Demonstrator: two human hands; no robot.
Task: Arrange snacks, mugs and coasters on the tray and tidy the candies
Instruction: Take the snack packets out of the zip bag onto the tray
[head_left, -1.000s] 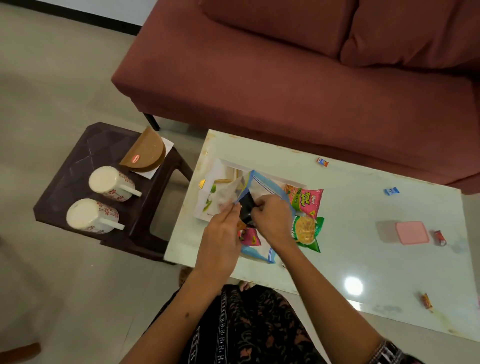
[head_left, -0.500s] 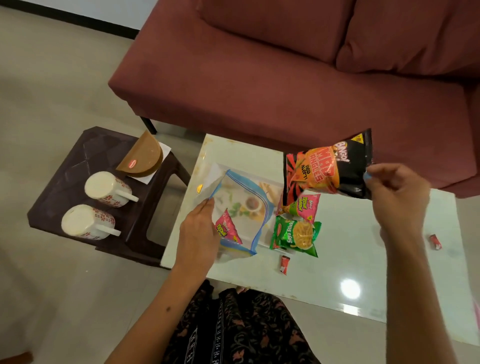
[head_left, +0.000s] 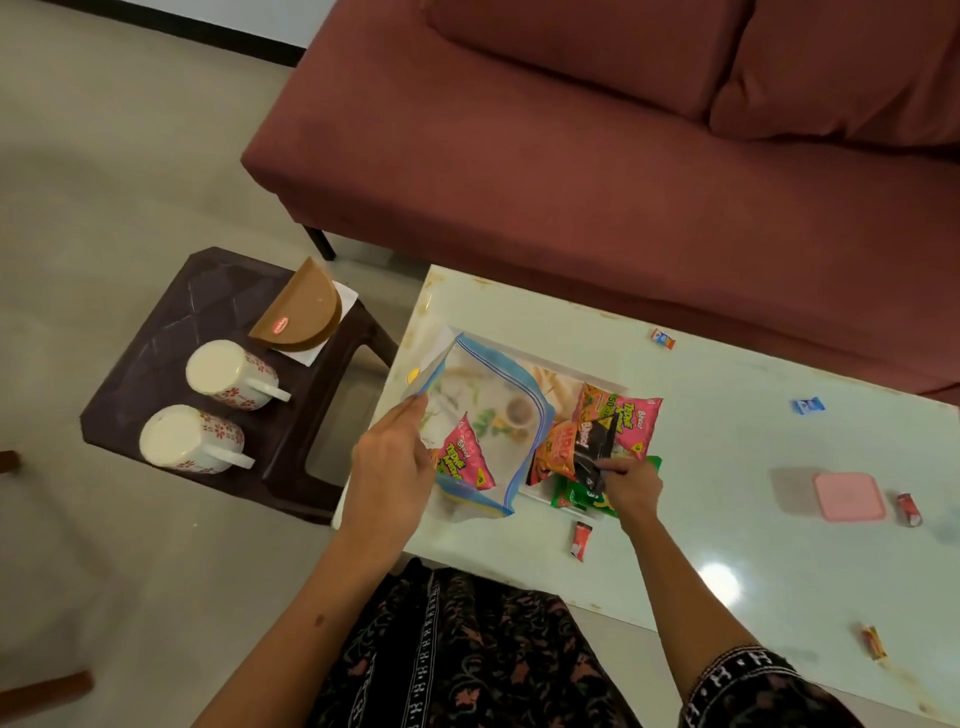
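Seen from above, centre frame: left hand (head_left: 390, 470) pinching the upper-left edge of a clear zip bag (head_left: 485, 415) with a pink snack packet (head_left: 464, 458) inside. Right hand (head_left: 630, 486) gripping a black-and-orange chip packet (head_left: 574, 449), laid over another pink packet (head_left: 631, 420) and a green one (head_left: 582, 493). All on a pale surface (head_left: 727, 467), small candies scattered. At left, dark stool (head_left: 171, 332) bearing two floral mugs (head_left: 231, 375) on their sides.

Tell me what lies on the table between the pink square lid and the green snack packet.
Nothing: in the head view the glass table is bare between the green snack packet and the pink square lid.
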